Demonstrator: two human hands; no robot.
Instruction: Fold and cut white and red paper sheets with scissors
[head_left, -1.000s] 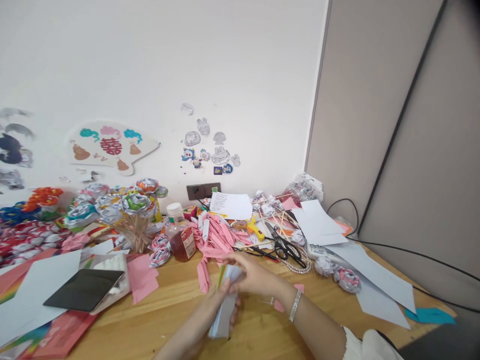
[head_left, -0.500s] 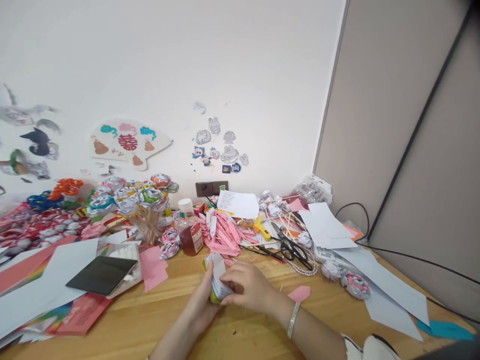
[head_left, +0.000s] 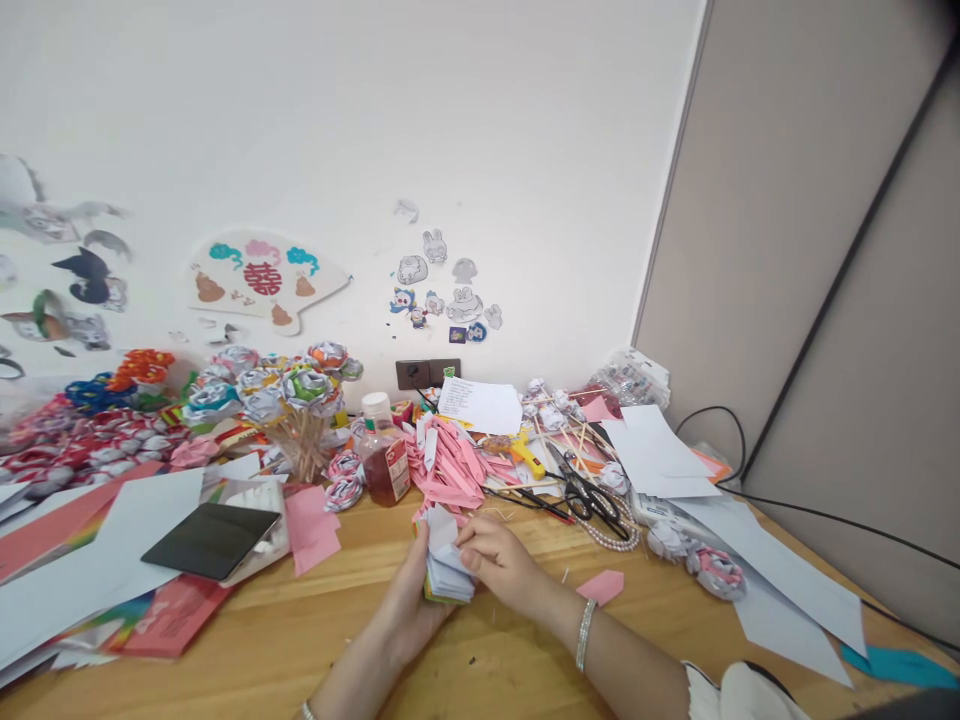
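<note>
A small stack of folded paper [head_left: 448,582], white on its upper face with green and yellow edges, is held above the wooden table [head_left: 300,625]. My left hand [head_left: 409,600] wraps around its left side, thumb along the edge. With fingers pinched, my right hand [head_left: 499,565] grips the top sheet at the stack's right side and lifts it a little from the layers below. Just beyond the hands lies a heap of pink folded paper strips [head_left: 450,465]. A loose pink paper piece [head_left: 602,585] rests by my right wrist.
Behind the hands stand a bottle of reddish liquid [head_left: 385,465] and a bunch of paper flowers [head_left: 300,395]. Black scissors [head_left: 589,495], a yellow glue gun [head_left: 527,455] and a pearl string [head_left: 600,538] lie to the right. A black tablet [head_left: 210,540] sits left.
The stack has turned and come to rest in my left hand. My right hand has shifted from its top to its right side and now lifts a sheet. The view has swung slightly left.
</note>
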